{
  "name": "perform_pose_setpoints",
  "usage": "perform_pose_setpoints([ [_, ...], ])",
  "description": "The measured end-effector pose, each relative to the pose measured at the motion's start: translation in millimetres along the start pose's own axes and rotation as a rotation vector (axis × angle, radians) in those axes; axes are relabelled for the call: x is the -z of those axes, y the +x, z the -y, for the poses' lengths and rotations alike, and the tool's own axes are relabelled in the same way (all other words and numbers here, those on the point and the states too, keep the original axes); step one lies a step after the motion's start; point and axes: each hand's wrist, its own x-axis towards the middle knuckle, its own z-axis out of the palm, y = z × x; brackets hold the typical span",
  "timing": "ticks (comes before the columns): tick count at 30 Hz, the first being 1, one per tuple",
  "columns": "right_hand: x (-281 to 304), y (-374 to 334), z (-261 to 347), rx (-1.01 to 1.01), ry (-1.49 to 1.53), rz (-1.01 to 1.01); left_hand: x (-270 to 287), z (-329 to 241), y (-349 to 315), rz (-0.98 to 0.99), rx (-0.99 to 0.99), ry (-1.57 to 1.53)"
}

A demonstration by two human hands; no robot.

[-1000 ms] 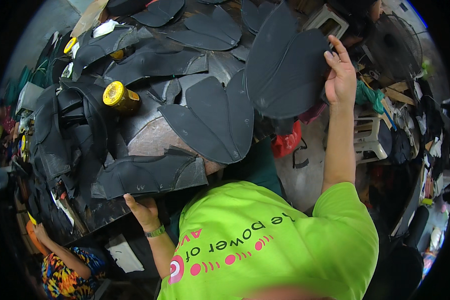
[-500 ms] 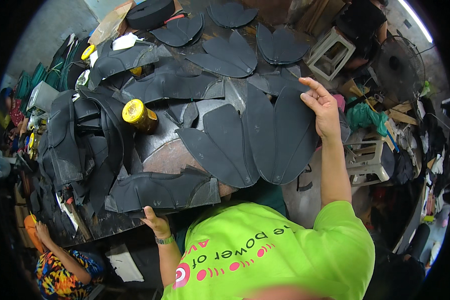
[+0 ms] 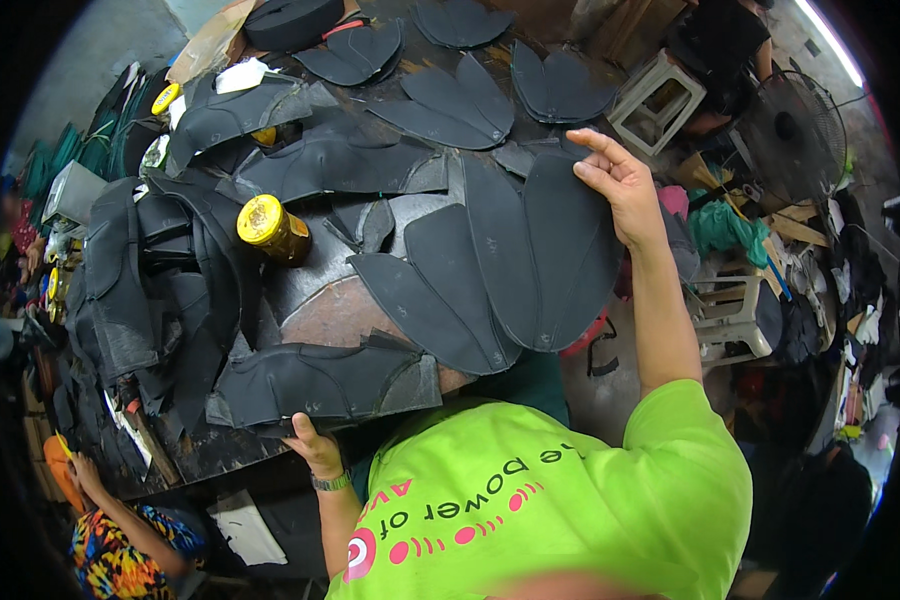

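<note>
My right hand (image 3: pixel 620 188) reaches over the upper right of a black foam panel (image 3: pixel 568 245) made of joined leaf-shaped lobes. Its thumb lies by the panel's rim, and the fingers are stretched apart from the thumb. A similar lobed panel (image 3: pixel 452 265) lies just left of it, partly under it. At the table's near edge, my left hand (image 3: pixel 315 450) rests with the thumb up, close below a long moulded black panel (image 3: pixel 320 382) with grey ends. The left thumb and a finger show apart; the other fingers are hidden.
A jar with a yellow lid (image 3: pixel 275 230) stands mid-table (image 3: pixel 345 315). More shaped black panels (image 3: pixel 355 165) lie behind, and a pile of them (image 3: pixel 175 270) is at left. White stools (image 3: pixel 658 95) and a fan (image 3: pixel 795 125) stand at right. Another person's hand (image 3: pixel 88 475) is at lower left.
My right hand has shifted left and away from me, and the lobed panel beneath it has slid slightly the same way. My left hand stays by the table edge.
</note>
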Motion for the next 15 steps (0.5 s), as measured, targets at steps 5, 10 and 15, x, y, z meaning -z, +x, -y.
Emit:
perform_pose_setpoints([
  [5,16.5,5.1,0.9,0.026,-0.04,0.001,1.4,2.2,1.6,0.019,0.053,-0.041],
  [10,60.2,18.3,9.8,0.081,-0.151,-0.136,2.0,2.0,1.4,0.042,0.024,-0.025],
  [15,114.2,36.6,3.8,0.06,-0.285,-0.331,4.5,6.7,0.6,0.023,0.056,-0.089],
])
